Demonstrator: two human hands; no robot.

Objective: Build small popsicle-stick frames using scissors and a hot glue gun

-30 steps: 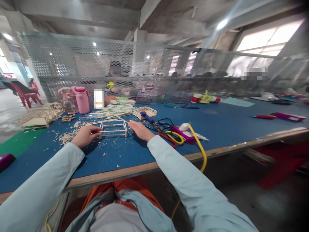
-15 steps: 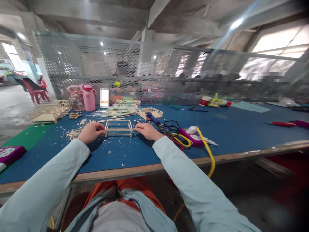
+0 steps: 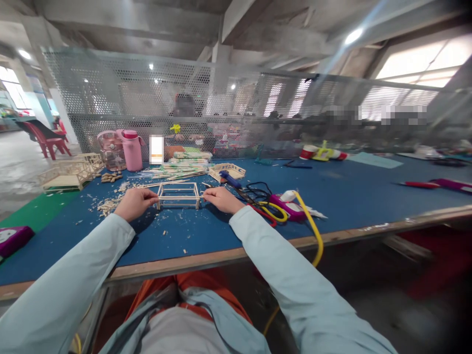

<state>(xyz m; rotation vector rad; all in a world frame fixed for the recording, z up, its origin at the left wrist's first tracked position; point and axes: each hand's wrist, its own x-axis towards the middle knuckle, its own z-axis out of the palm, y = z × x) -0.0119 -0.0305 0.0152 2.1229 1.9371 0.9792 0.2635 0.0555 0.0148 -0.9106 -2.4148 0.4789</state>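
Observation:
A small open frame of thin wooden sticks stands on the blue table in front of me. My left hand pinches the frame's left end, fingers curled closed. My right hand pinches its right end in the same way. Both sleeves are pale blue.
Wood chips lie left of the frame. Behind it are stick bundles, a pink bottle and finished stick models. Right of my hand lie scissors, black cables and a glue gun with yellow hose. A person sits behind the mesh screen.
My right hand went from lying beside the frame to pinching its right end. The frame has turned square to me. My left hand kept its hold.

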